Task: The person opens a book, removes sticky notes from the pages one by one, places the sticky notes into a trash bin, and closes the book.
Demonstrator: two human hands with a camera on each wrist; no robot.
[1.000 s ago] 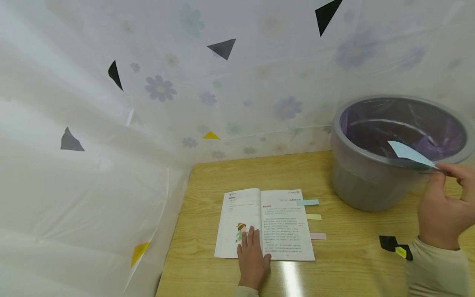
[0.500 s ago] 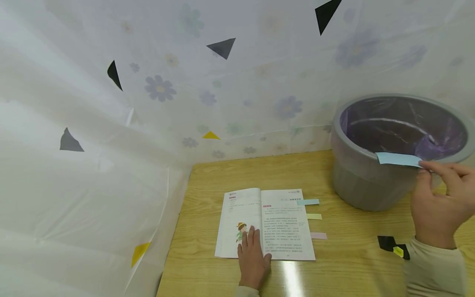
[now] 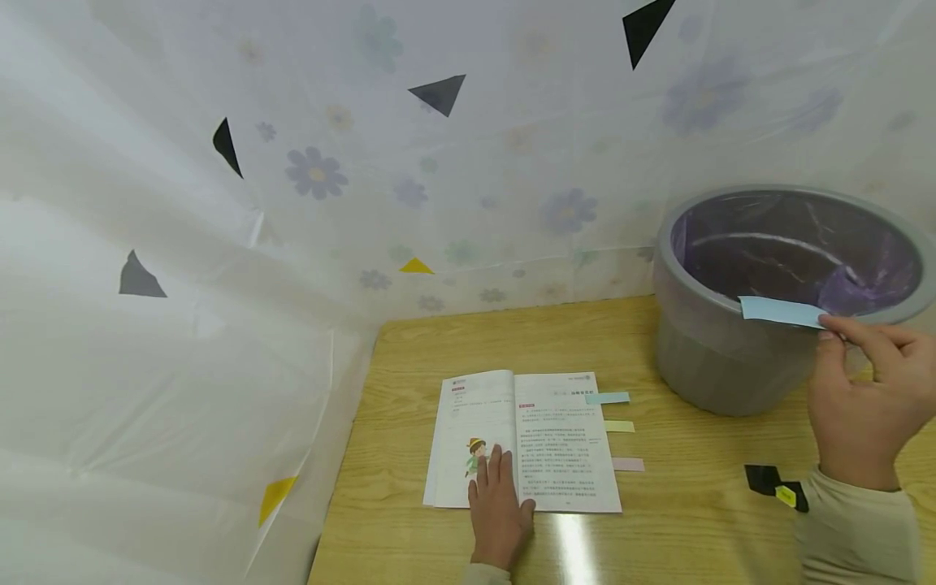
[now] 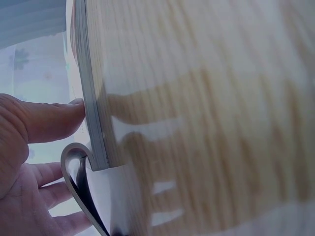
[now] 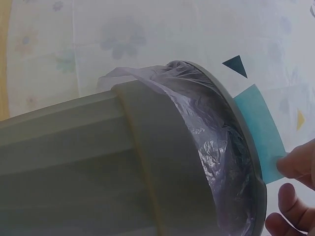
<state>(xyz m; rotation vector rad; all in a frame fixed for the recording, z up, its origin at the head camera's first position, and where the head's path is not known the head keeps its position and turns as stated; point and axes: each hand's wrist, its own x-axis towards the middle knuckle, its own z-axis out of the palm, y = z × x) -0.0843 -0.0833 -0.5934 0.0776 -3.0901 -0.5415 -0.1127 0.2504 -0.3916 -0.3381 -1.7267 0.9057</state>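
Observation:
An open book (image 3: 559, 455) lies on the wooden table, with printed text and a small cartoon figure on its pages. My left hand (image 3: 499, 508) rests with straight fingers on the lower part of the book, near the spine; in the left wrist view the thumb touches the edge of the pages. Between thumb and forefinger my right hand (image 3: 870, 398) pinches a light blue paper strip (image 3: 781, 311). That strip is held at the near rim of a grey trash bin (image 3: 717, 366), seen from the side in the right wrist view with the strip (image 5: 262, 132) beyond the rim.
Blue, yellow (image 3: 620, 426) and pink tabs stick out from the book's right edge. A purple plastic bag (image 3: 851, 288) lines the bin. Black tape pieces (image 3: 762, 479) lie on the table (image 3: 409, 349) near the right sleeve. Flower-patterned plastic sheeting (image 3: 504, 162) covers the walls.
The right hand has moved a little left, and the blue strip has turned from slanting over the bin's opening to lying nearly level at its near rim. The left hand and book stay still.

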